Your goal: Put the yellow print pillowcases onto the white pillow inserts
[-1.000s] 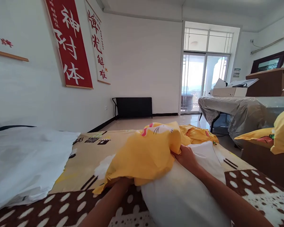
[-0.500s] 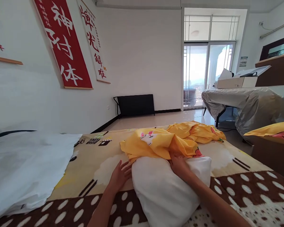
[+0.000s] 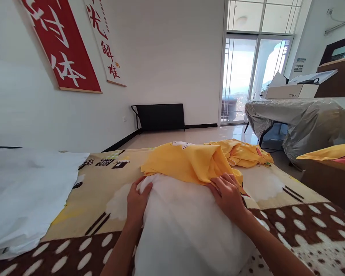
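Left hand [image 3: 137,202] lies flat against the left side of the white pillow [image 3: 186,226], fingers spread and curled over its upper edge, not closed around anything. Right hand [image 3: 228,196] presses on the pillow's right top, fingers loosely open, fingertips touching the edge of the yellow pillowcase [image 3: 189,163]; whether they pinch the cloth cannot be told. Both forearms come in from the bottom of the view.

The pillow lies in the middle of the bed, near end toward the camera. The pillowcase is bunched at the pillow's far end, touching it, and a cartoon animal print shows on top. More crumpled yellow cloth [image 3: 244,153] lies just behind and to the right. All of this rests on the patterned bedspread [image 3: 97,191], beige with a brown dotted band near the camera. A second white pillow [image 3: 25,188] lies at the left of the bed, well apart from the hands.

Farther out: red banner [image 3: 60,50] on the left wall, black rack [image 3: 159,117] against the far wall, glass door [image 3: 253,76], and a plastic-covered bench [image 3: 299,115] with a box [image 3: 290,91] on it at right.
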The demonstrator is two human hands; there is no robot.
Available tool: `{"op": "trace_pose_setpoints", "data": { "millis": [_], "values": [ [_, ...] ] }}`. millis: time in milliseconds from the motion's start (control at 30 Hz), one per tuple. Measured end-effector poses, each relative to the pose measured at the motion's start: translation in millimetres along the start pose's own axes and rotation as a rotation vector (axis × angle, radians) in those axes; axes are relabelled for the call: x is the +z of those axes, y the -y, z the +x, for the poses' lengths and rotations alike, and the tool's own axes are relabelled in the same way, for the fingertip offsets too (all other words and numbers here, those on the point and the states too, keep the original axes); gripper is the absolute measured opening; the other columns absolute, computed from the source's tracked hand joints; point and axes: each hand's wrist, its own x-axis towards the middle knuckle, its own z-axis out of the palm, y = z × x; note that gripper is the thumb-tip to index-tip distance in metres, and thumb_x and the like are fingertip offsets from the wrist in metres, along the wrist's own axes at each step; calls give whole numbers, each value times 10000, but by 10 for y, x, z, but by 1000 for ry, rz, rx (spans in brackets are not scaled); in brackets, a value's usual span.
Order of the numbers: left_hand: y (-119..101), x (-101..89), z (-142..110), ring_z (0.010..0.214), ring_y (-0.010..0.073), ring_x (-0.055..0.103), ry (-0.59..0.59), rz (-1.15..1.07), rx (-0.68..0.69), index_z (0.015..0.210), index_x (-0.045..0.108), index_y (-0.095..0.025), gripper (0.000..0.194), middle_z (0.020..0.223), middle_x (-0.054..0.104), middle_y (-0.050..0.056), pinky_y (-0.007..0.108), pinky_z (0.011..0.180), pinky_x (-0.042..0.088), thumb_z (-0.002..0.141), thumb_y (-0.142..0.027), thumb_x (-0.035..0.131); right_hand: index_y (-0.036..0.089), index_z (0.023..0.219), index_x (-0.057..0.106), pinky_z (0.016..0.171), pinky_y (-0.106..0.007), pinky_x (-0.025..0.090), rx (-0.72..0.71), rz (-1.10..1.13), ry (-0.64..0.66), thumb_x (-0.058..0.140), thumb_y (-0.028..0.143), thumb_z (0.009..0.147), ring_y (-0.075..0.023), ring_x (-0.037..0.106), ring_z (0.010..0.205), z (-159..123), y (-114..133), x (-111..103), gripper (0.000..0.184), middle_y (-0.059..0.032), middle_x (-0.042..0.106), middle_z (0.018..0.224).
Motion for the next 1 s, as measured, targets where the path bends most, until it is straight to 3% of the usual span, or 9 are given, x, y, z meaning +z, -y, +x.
{"op": "trace_pose_setpoints", "data": {
  "millis": [100, 167, 300, 433, 567, 633, 767, 867, 1000],
  "values": [
    [56, -215, 106, 866, 314, 642, 5, 315, 33, 1310, 456, -147, 595, 961, 675, 132, 497, 834, 499, 751, -303, 584, 181, 784, 583, 740, -310, 351, -96, 12, 20, 488, 160, 922, -168, 464, 731, -8, 206, -44, 169, -34, 593, 758],
    [53, -251, 34, 1002, 355, 595, 7, 513, 150, 1257, 502, -115, 545, 1053, 646, 164, 544, 951, 415, 734, -250, 575, 183, 794, 565, 745, -306, 357, -113, 80, 63, 462, 132, 923, -158, 459, 739, -26, 320, -67, 173, -36, 578, 801],
    [-97, -55, -398, 1093, 282, 554, 142, 635, 746, 1112, 571, -187, 300, 1148, 610, 114, 434, 977, 422, 832, -281, 517, 184, 925, 548, 817, -338, 369, -59, 159, 180, 456, 115, 891, -184, 511, 872, -48, 329, -91, 121, -69, 605, 970],
    [-221, 172, -747, 996, 227, 583, 179, 754, 1208, 1072, 564, -205, 211, 1054, 635, 83, 365, 879, 463, 887, -198, 463, 193, 1206, 508, 886, -377, 369, 70, 175, 350, 511, 81, 773, -228, 527, 1029, -72, 102, 14, 448, -80, 612, 1139],
    [-266, 219, -853, 961, 212, 577, 129, 791, 1279, 1075, 543, -184, 209, 1035, 622, 90, 342, 838, 472, 886, -139, 467, 189, 948, 635, 770, -336, 423, 300, 259, 262, 533, 85, 759, -200, 561, 834, -105, -56, 150, 239, -40, 649, 837],
    [-296, 227, -917, 942, 203, 574, 123, 788, 1298, 1071, 543, -181, 205, 1026, 622, 88, 333, 831, 471, 886, -129, 470, 201, 830, 661, 732, -327, 430, 311, 278, 161, 561, 132, 799, -189, 549, 784, -103, -43, 146, 125, -36, 629, 782],
    [-352, 305, -1095, 1013, 221, 567, 107, 776, 1362, 1161, 522, -142, 293, 1078, 625, 121, 349, 875, 454, 871, -119, 494, 235, 848, 686, 728, -340, 416, 126, 281, -69, 593, 187, 855, -173, 533, 776, -74, 187, -24, 105, -35, 625, 828],
    [-354, 374, -1159, 1042, 222, 575, 102, 745, 1395, 1153, 522, -143, 292, 1065, 648, 119, 353, 891, 447, 872, -84, 468, 239, 877, 661, 716, -337, 409, -54, 350, -25, 591, 143, 860, -156, 545, 748, -76, 450, -195, 120, -20, 646, 822],
    [-358, 320, -1135, 807, 173, 595, 133, 612, 1394, 942, 548, -193, 219, 829, 650, 55, 301, 752, 476, 858, -31, 426, 228, 1029, 611, 764, -347, 417, -242, 358, 58, 518, 78, 843, -166, 579, 793, -110, 628, -291, 256, -34, 683, 905]
  ]
}}
